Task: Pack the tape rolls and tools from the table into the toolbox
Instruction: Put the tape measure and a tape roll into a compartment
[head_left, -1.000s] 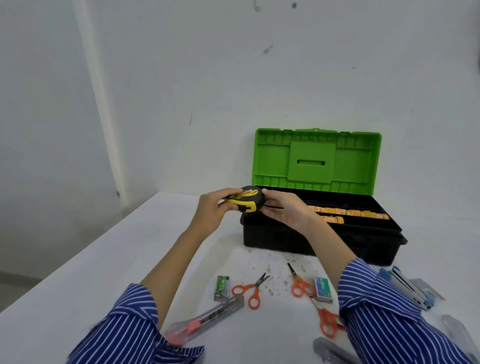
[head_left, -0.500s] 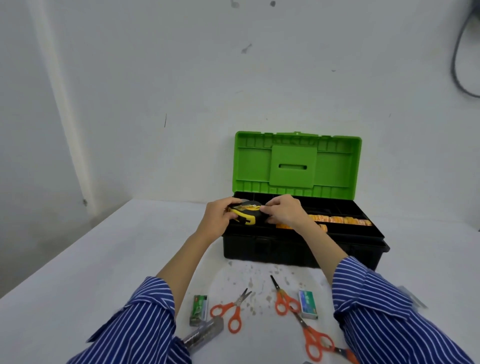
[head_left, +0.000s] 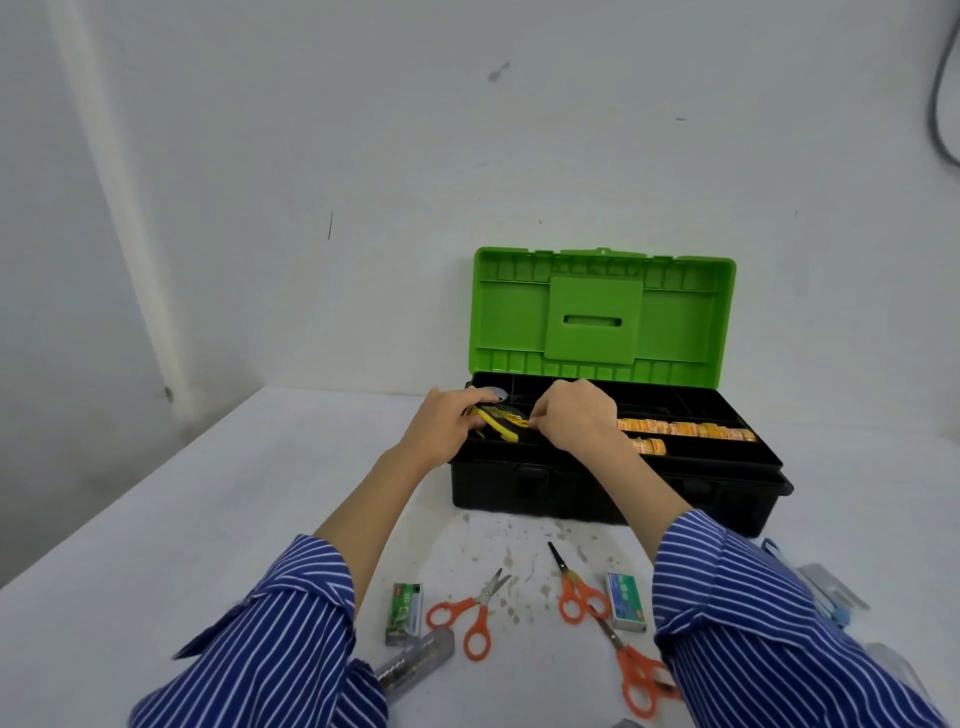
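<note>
My left hand (head_left: 441, 426) curls round the yellow-and-black tape measure (head_left: 498, 423), holding it over the left end of the open toolbox (head_left: 613, 493); my right hand (head_left: 571, 421) pinches the measure's right side, fingers bent. Right of my hands a row of orange tape rolls (head_left: 685, 430) lies inside the toolbox; in front of it three orange scissors (head_left: 470, 610) lie on the table (head_left: 182, 519)

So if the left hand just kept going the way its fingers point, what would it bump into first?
The left hand already grips the yellow tape measure over the toolbox tray, fingers pointing right. Carrying straight on, it would probably meet the right hand first, close by at the measure's other side; depth between them is hard to judge.
</note>
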